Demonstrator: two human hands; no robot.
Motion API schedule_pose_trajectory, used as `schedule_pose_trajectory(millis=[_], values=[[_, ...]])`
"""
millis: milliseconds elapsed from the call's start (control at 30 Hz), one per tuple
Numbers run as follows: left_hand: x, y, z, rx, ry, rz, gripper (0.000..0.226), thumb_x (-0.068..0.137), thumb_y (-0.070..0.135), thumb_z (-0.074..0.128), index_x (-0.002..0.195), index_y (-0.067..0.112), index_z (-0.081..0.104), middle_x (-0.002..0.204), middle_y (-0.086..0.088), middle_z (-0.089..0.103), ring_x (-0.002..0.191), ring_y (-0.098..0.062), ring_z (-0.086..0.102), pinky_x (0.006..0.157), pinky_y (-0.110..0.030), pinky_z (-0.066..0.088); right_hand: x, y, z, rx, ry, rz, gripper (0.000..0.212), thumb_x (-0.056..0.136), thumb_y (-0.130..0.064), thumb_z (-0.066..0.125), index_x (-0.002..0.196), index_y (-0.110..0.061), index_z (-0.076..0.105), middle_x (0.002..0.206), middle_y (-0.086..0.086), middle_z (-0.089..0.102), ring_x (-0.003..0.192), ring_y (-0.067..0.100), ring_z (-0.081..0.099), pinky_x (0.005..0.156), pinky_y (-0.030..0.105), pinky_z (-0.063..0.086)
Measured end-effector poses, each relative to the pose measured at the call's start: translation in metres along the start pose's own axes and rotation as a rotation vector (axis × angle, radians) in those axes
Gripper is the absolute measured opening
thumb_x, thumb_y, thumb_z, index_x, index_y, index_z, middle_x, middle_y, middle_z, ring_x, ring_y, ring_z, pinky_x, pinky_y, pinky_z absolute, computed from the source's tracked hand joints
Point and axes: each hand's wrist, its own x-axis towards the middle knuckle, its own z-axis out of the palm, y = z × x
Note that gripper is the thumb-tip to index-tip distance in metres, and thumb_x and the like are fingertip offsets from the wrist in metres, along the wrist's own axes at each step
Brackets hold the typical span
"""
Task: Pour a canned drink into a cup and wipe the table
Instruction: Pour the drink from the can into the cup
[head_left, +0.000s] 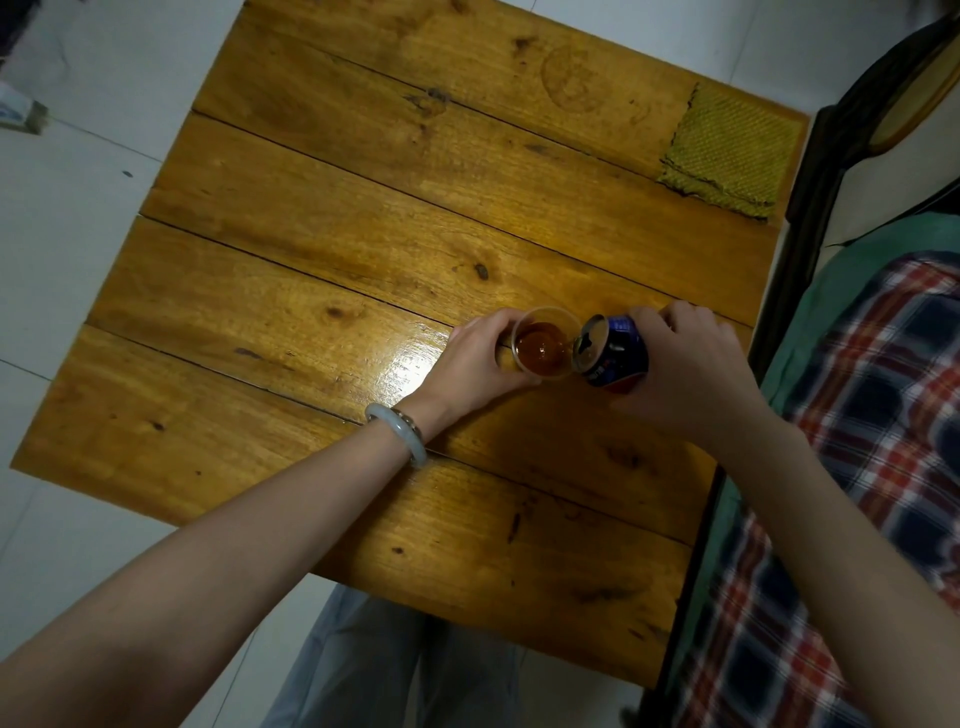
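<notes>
A clear plastic cup (543, 344) stands on the wooden table (311, 291), partly filled with brown drink. My left hand (478, 364) grips the cup from its left side. A dark blue can (615, 349) is tilted towards the cup, its open top at the cup's right rim. My right hand (691, 369) holds the can from the right and above. A folded green-yellow cloth (730, 150) lies at the table's far right corner.
A bed with a plaid cover (857, 467) and a dark frame (800, 228) runs along the table's right edge. White tiled floor (78, 208) surrounds the table on the left. My knees (389, 665) sit below the near edge.
</notes>
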Motion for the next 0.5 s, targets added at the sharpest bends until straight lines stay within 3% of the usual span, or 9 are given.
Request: schedule_pose_trajectory(millis=[500], values=[[-0.0011, 0.0033, -0.0020, 0.014, -0.004, 0.001, 0.064, 0.065, 0.033, 0.083, 0.120, 0.023, 0.053, 0.116, 0.009, 0.060, 0.110, -0.014, 0.050, 0.099, -0.045, 0.040, 0.0010, 0.0008, -0.0003, -0.012, -0.012, 0.001, 0.077, 0.065, -0.043, 0.074, 0.131, -0.016, 0.044, 0.109, 0.012, 0.050, 0.100, 0.027, 0.044, 0.085, 0.037, 0.033]])
